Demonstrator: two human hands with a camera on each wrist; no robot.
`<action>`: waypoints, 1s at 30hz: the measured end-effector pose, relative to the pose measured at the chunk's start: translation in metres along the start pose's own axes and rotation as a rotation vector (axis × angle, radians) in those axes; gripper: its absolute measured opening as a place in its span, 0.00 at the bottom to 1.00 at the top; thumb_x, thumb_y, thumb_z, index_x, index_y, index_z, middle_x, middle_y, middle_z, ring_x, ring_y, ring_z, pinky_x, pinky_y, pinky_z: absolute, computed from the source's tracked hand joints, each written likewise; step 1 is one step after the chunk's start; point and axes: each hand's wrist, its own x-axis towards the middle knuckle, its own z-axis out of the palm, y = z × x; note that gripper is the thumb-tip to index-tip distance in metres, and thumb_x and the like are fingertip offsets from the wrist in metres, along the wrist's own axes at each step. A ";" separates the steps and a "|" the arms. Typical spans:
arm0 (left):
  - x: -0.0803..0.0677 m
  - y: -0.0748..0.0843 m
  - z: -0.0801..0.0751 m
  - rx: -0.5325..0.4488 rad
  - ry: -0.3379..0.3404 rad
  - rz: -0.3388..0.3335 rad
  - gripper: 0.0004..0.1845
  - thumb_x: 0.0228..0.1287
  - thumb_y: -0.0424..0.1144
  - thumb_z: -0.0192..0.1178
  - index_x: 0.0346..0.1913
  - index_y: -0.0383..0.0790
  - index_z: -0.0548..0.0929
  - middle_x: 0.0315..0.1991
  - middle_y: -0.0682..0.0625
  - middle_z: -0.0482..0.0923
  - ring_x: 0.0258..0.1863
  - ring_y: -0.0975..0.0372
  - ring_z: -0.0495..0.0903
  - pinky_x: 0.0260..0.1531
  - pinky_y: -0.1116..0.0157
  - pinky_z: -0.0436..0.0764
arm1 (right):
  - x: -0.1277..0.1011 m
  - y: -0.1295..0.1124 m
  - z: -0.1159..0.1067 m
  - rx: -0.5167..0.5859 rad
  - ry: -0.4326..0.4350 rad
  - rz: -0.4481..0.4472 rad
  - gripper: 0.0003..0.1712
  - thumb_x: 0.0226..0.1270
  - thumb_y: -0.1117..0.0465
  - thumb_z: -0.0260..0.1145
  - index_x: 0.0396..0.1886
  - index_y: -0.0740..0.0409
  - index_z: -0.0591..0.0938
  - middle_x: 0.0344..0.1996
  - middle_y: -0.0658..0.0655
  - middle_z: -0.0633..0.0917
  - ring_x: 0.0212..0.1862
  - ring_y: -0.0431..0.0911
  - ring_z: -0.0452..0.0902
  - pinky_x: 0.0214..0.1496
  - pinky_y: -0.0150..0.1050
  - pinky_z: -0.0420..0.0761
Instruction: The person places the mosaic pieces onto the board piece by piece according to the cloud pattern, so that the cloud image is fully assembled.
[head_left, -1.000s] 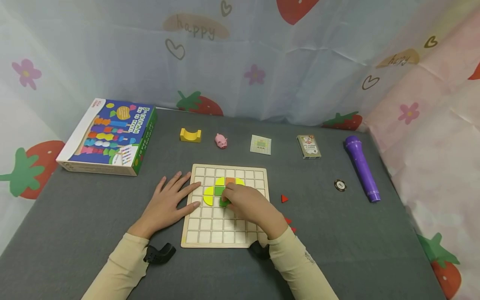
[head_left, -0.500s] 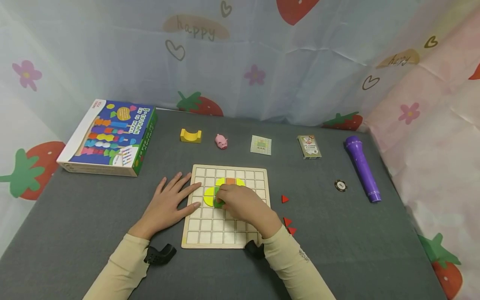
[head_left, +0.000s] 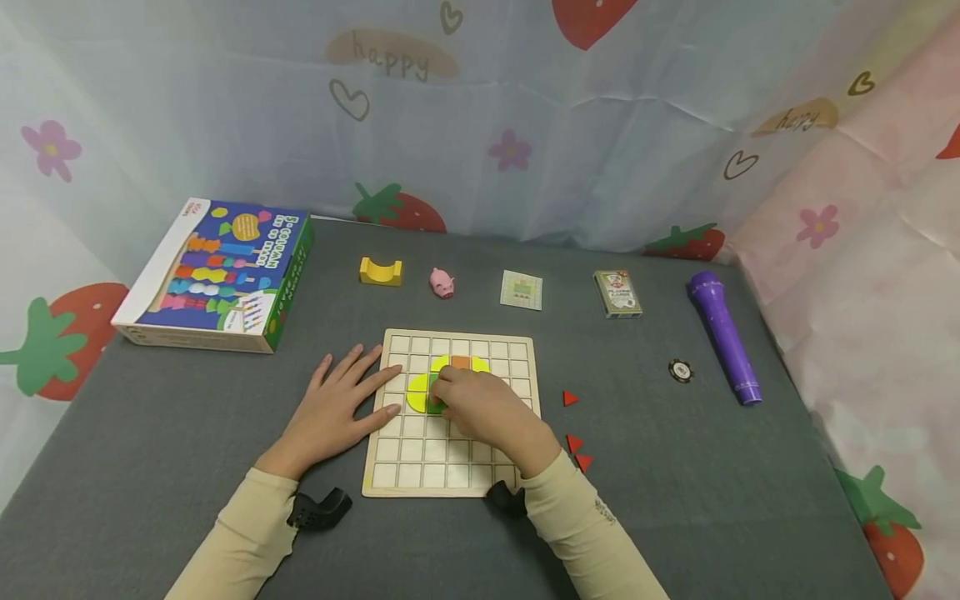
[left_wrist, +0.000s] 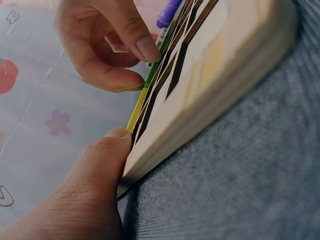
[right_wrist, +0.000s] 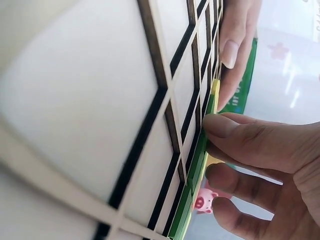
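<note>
Board: wooden grid board (head_left: 420,454) on grey surface (head_left: 150,450).
Left hand (head_left: 333,412): grip released, flat, fingers on board's left edge.
Right hand (head_left: 487,408): fingertips pinch green piece (head_left: 435,406) beside yellow pieces (head_left: 416,393).
Nearby: red triangles (head_left: 576,443).

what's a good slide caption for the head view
Right hand presses a green piece into the wooden grid board while the left hand steadies its edge.
</note>
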 end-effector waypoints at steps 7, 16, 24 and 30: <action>-0.001 0.000 0.000 -0.006 -0.005 -0.002 0.35 0.63 0.64 0.54 0.71 0.58 0.65 0.75 0.47 0.55 0.75 0.48 0.48 0.69 0.39 0.41 | -0.009 0.004 -0.006 0.043 0.010 0.013 0.13 0.60 0.58 0.71 0.45 0.48 0.84 0.41 0.47 0.81 0.40 0.39 0.79 0.44 0.33 0.80; 0.001 0.000 0.001 -0.001 -0.007 -0.005 0.36 0.63 0.65 0.54 0.72 0.58 0.65 0.75 0.47 0.54 0.75 0.48 0.48 0.69 0.40 0.41 | -0.066 0.052 -0.026 0.204 0.150 0.188 0.12 0.63 0.63 0.68 0.46 0.56 0.82 0.40 0.51 0.83 0.38 0.43 0.79 0.39 0.39 0.80; 0.000 0.000 0.002 0.000 -0.003 -0.003 0.36 0.63 0.65 0.54 0.72 0.58 0.65 0.75 0.47 0.54 0.75 0.48 0.48 0.69 0.40 0.41 | -0.103 0.095 -0.010 0.262 0.105 0.404 0.13 0.64 0.60 0.68 0.46 0.60 0.81 0.37 0.55 0.82 0.37 0.47 0.79 0.39 0.45 0.80; 0.000 -0.001 0.001 -0.007 0.001 0.000 0.35 0.63 0.64 0.54 0.72 0.58 0.64 0.75 0.47 0.54 0.75 0.48 0.48 0.69 0.40 0.41 | -0.110 0.108 0.006 0.293 0.035 0.456 0.14 0.64 0.58 0.67 0.44 0.61 0.80 0.36 0.56 0.80 0.38 0.48 0.77 0.39 0.46 0.78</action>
